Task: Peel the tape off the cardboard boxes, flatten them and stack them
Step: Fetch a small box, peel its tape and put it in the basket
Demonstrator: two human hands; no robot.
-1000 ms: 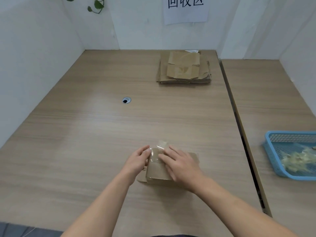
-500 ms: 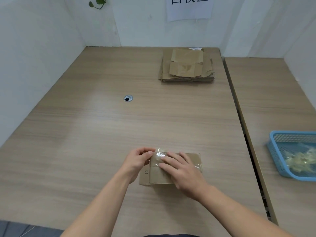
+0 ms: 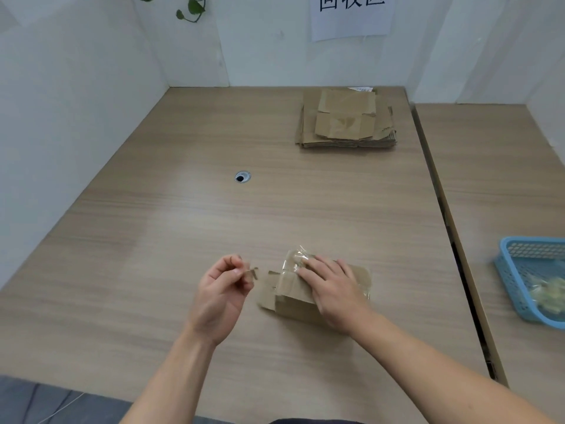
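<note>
Pinching a small brownish scrap of tape [image 3: 252, 272] between thumb and forefinger of the curled left hand [image 3: 224, 296], just left of the small brown cardboard box [image 3: 293, 301] at lower centre of the frame. Pressing that box flat-fingered with the right hand [image 3: 336, 292] beside a crumpled clear strip of tape [image 3: 294, 259]; best to keep it pinned, peeling low and slowly.

2 hands [image 3: 220, 298] [image 3: 334, 290], 1 box [image 3: 292, 296], 1 stack [image 3: 345, 122], 1 basket [image 3: 509, 286].

Right hand [image 3: 334, 289] flat on cardboard box [image 3: 289, 299]
</note>
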